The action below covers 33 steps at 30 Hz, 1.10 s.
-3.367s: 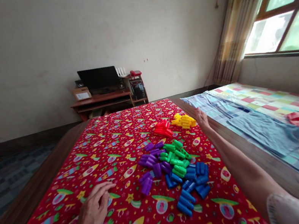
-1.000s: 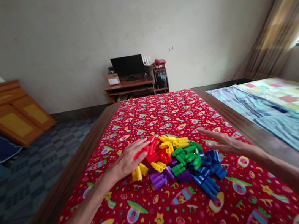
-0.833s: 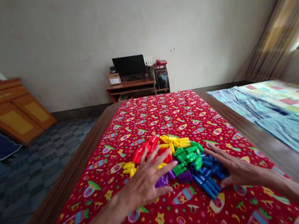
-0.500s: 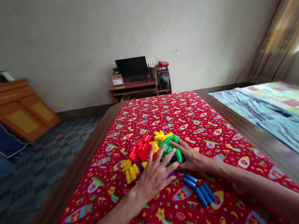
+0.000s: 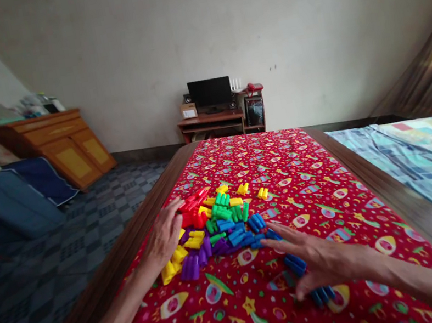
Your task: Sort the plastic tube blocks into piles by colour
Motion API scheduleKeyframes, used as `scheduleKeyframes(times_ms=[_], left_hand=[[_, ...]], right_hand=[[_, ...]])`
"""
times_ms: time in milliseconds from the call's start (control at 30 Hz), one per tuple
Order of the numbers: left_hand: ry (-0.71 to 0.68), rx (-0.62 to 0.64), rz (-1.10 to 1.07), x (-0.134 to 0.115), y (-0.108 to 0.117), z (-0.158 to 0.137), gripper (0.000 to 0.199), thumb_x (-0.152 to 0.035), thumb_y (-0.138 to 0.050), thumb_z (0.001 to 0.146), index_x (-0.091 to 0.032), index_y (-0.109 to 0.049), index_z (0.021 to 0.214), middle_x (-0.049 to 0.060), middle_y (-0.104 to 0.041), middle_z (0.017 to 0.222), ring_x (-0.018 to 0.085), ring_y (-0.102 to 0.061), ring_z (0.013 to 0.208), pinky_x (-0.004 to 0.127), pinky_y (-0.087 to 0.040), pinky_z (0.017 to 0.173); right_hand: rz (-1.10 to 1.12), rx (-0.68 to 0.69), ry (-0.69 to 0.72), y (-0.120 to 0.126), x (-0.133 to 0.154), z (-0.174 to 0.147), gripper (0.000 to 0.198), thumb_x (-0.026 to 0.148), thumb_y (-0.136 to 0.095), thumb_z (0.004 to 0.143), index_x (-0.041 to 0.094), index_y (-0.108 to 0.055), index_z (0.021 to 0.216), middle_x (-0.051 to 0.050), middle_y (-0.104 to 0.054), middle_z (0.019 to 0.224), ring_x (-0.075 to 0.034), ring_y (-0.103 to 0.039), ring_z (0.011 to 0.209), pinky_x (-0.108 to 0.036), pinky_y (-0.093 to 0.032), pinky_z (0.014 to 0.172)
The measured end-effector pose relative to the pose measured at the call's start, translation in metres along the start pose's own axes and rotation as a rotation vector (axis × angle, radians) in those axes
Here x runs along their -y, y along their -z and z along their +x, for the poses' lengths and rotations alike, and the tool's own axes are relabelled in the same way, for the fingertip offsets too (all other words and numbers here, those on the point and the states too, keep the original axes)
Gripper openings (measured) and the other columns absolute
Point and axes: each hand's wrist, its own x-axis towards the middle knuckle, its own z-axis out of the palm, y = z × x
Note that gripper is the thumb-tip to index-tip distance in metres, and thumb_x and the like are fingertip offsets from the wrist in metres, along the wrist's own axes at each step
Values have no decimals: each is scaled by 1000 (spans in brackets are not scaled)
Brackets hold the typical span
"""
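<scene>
A loose spread of plastic toy blocks, each like short joined tubes, lies on the red patterned tablecloth. My left hand [image 5: 166, 234] rests at the left side, fingers stretched out against the red blocks [image 5: 193, 201]. Yellow blocks [image 5: 194, 240] and purple blocks [image 5: 190, 266] lie close by it. Green blocks [image 5: 222, 210] sit in the middle, with blue blocks [image 5: 237, 233] to their right. My right hand [image 5: 320, 257] is spread open over other blue blocks [image 5: 295, 263], partly hiding them; whether it touches them I cannot tell.
The tablecloth [image 5: 257, 159] covers a long brown table [image 5: 341, 161]. Beyond its far end stands a desk [image 5: 211, 120] with a monitor [image 5: 210, 93]. A bed [image 5: 406, 172] is on the right, a wooden cabinet [image 5: 76, 152] on the left.
My hands have moved apart, left hand leftward and right hand rightward. The heaped blocks have spread out flatter, showing more blue and purple ones. The view has turned slightly left.
</scene>
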Motion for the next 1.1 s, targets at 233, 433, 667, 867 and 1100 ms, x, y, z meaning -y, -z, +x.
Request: scheduleKeyframes(times_ms=[233, 433, 667, 867, 1100], left_hand=[[332, 192, -180, 34, -31, 23, 77, -64, -14, 89, -14, -48, 136, 14, -53, 140, 27, -39, 138, 46, -28, 116], [411, 227, -539, -3, -37, 50, 71, -68, -30, 87, -19, -52, 135, 11, -56, 138, 28, -41, 136, 46, -27, 116], [336, 285, -629, -38, -33, 65, 67, -66, -43, 85, -19, -59, 128, 9, -56, 139, 30, -45, 133, 43, -35, 112], [147, 253, -524, -59, -23, 58, 65, -56, -36, 94, -18, -34, 147, 12, -41, 151, 27, -42, 136, 42, -43, 107], [49, 199, -24, -13, 8, -15, 64, -54, -41, 93, -20, -32, 147, 14, -41, 150, 31, -37, 138, 51, -33, 113]], right_hand=[[-180, -146, 71, -44, -17, -21, 68, 28, -52, 93, 25, -21, 153, -13, 1, 162, -30, -10, 147, -47, -34, 112], [-156, -322, 68, -49, -31, 96, 59, 36, -54, 92, 17, -37, 146, -21, -22, 156, -33, -22, 144, -52, -34, 111], [35, -482, -32, -47, -27, 181, 63, 42, -53, 92, 20, -34, 147, -18, -49, 136, -32, -40, 134, -55, -35, 109], [400, -526, 43, 1, -33, 181, 66, 53, -51, 90, 24, -36, 147, -11, -55, 138, -26, -51, 127, -44, -43, 105], [229, -649, -277, 33, -98, 118, 57, 57, -47, 89, 20, -57, 131, -15, -64, 123, -31, -58, 119, -51, -44, 101]])
